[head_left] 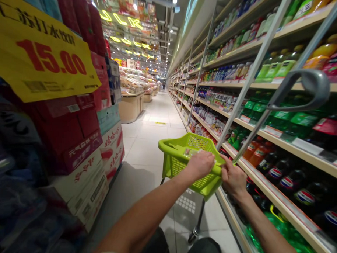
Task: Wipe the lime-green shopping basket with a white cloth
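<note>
A lime-green shopping basket on wheels [175,155] stands in a supermarket aisle just ahead of me. My left hand [200,164] is closed over the basket's near rim. My right hand [233,178] grips the rim's right corner, close to the base of the metal pull handle [310,84] that rises up to the right. Something small and pale lies inside the basket, partly hidden by my left hand. Both forearms reach forward from the bottom of the view.
Shelves of bottled drinks [293,119] line the right side, with dark cola bottles [304,196] low down. On the left, stacked red and white cartons [82,149] carry a yellow price sign [40,59]. The tiled aisle floor [146,140] runs ahead past display counters [130,103].
</note>
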Motion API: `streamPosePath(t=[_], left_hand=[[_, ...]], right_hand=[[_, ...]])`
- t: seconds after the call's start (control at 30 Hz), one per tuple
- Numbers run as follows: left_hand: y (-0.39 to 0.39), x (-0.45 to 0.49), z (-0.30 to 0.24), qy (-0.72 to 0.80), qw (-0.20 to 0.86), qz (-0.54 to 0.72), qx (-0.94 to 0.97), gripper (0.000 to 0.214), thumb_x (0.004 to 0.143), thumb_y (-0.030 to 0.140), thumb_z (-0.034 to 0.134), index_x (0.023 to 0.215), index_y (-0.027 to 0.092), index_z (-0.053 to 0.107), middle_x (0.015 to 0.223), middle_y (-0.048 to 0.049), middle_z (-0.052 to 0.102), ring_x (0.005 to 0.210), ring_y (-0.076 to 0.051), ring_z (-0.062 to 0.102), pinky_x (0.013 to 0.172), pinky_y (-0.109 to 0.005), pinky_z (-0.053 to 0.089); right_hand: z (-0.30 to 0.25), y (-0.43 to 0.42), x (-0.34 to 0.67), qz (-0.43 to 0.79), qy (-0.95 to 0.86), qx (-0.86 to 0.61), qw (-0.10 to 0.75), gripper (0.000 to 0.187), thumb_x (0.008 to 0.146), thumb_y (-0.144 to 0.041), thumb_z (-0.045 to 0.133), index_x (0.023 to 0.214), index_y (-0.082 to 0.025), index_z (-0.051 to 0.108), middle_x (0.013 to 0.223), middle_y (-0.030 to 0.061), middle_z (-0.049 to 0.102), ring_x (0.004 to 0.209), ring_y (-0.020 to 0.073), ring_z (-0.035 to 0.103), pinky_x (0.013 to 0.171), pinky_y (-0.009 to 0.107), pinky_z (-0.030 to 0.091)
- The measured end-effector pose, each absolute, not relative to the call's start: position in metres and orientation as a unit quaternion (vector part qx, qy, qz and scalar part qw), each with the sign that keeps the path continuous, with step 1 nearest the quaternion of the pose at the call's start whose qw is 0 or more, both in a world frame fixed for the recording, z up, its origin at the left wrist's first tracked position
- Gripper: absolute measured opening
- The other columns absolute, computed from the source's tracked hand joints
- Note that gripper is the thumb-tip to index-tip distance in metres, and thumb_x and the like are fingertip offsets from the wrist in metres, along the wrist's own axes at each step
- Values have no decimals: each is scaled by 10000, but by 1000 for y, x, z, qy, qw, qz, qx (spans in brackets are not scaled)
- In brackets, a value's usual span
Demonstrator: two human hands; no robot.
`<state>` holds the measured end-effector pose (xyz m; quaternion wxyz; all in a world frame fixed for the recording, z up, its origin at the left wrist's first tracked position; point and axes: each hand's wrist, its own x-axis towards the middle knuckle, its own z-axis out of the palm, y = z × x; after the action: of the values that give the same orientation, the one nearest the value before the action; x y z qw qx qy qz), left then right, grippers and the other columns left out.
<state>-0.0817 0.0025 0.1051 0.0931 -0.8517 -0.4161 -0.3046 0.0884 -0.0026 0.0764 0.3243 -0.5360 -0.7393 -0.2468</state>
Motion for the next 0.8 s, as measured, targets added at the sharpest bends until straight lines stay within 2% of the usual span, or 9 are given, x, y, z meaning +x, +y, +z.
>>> streamPosePath(t=[0.1,0.23,0.37,0.5,0.7,0.8], left_hand=[[6,-102,106,-414,92,-303,-854,294,866,282,363,1052,159,556,1059,-54,616,998,-155,542,884,-287,424],[14,-149,106,-535,58,-331,-776,263,865,262,365,946,169,596,981,-50,637,930,-149,568,839,-281,448],[9,-114,104,-480,71,-353,-800,257,861,259,373,996,157,567,995,-53,628,936,-150,555,832,-279,442],[6,-80,105,-403,87,-300,-861,266,862,245,361,984,136,570,974,-77,625,937,-162,555,840,-292,436],[7,-115,107,-555,62,-358,-748,260,863,223,368,1010,164,574,1059,-51,613,993,-142,535,899,-270,404],[3,-81,108,-522,83,-317,-787,256,859,245,373,997,165,573,999,-47,630,932,-152,557,842,-279,435]], right_hand=[[75,1,97,-213,-750,-520,350,425,790,-213,363,1201,-183,468,672,2,652,593,161,570,589,260,412],[74,4,97,-208,-738,-523,373,427,782,-217,377,1195,-186,477,681,-4,656,608,159,569,619,260,415],[76,4,87,-196,-735,-538,362,422,786,-231,383,1194,-191,483,693,-2,658,625,161,572,626,259,409],[78,1,87,-176,-753,-533,343,422,797,-233,366,1203,-185,471,748,9,670,640,168,576,648,270,409],[76,0,90,-180,-757,-509,368,447,800,-232,357,1235,-180,439,753,9,675,639,170,572,703,283,406],[76,0,91,-192,-755,-502,375,448,810,-241,352,1245,-165,430,716,12,670,622,168,562,711,279,398]])
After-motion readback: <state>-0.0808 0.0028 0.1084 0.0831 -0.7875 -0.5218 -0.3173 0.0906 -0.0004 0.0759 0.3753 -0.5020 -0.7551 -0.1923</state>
